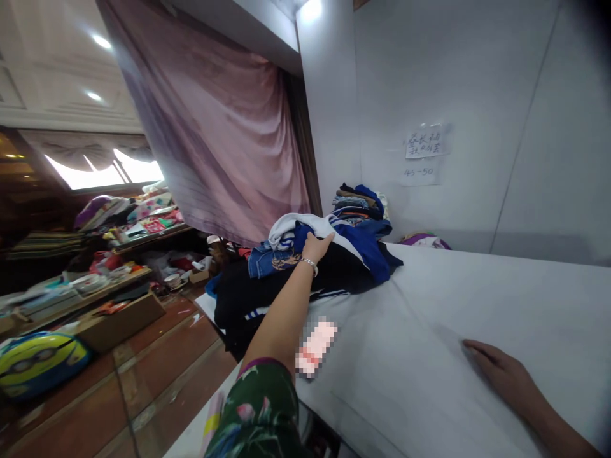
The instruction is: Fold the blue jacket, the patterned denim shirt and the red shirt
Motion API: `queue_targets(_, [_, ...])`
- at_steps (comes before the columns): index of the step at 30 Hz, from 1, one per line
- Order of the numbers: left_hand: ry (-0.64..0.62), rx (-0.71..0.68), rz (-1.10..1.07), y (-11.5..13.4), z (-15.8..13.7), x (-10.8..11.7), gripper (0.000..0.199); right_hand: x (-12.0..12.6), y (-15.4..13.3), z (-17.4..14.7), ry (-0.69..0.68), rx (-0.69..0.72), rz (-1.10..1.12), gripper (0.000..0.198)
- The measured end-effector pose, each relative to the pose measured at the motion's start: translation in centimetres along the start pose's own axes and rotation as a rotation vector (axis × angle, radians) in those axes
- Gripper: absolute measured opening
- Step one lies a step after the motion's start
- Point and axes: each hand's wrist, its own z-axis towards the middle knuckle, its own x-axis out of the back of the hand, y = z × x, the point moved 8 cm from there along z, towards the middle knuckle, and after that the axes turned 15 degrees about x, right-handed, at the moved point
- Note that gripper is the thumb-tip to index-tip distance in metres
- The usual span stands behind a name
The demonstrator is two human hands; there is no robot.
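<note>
My left hand (317, 247), with a bracelet at the wrist, reaches to a heap of clothes at the table's far left. Its fingers are closed on a blue-and-white jacket (353, 245), and the fingertips are partly hidden in the cloth. Under and beside the jacket lie black clothes (281, 292) with white and blue stripes and a folded blue denim garment (261, 261). Over the white table (405, 356), to the right, my right hand (499, 369) is held with fingers stretched out and nothing in it.
A phone-shaped object (316, 350), blurred out, lies beside my left forearm. Behind the heap stands a stack of folded clothes (360, 207); a purple-and-white bundle (424, 240) sits by the wall. Left are a pink curtain (229, 127), cardboard box (121, 324) and yellow-blue bag (42, 362).
</note>
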Motion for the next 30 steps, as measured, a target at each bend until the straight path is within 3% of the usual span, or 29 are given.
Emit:
queue_targets(4, [0.068,-0.001,-0.076,0.3,1.0,-1.5,0.052,-0.1,0.0,0.0,0.020,0.014,0.013,0.028])
queue_targets(6, [0.076,-0.044,-0.154,1.9,1.2,-1.4,0.040,-0.2,-0.3,0.0,0.021,0.027,0.017,0.029])
queue_targets(10, [0.086,-0.234,-0.295,9.2,0.3,-1.1,0.040,0.0,-1.0,0.2,-0.008,0.025,0.021,0.033])
queue_targets(12, [0.055,-0.432,-0.396,13.9,-1.7,-1.9,0.038,0.2,-1.2,0.5,-0.015,0.006,0.042,0.037])
queue_targets(15, [-0.058,-0.736,-0.398,19.0,-6.6,-5.6,0.031,0.7,-2.2,1.3,-0.005,-0.028,0.147,0.049])
queue_targets(17, [-0.149,-0.862,-0.241,19.6,-10.2,-9.6,0.029,0.9,-4.1,2.1,0.008,0.001,0.274,0.060])
queue_targets(20, [-0.347,-0.966,0.085,16.0,-14.6,-16.3,0.030,1.3,-7.8,3.6,0.006,0.079,0.420,0.071])
queue_targets(24, [-0.548,-0.976,0.450,6.1,-17.8,-22.3,0.023,1.3,-10.3,5.3,0.002,0.045,0.427,0.075])
queue_targets(27, [-0.670,-0.953,0.634,-1.0,-19.3,-24.0,0.028,1.4,-11.0,6.9,0.040,0.074,0.322,0.070])
queue_targets(30, [-0.672,-0.963,0.647,-4.8,-20.8,-23.1,0.043,0.4,-13.2,9.2,0.025,0.198,0.194,0.061])
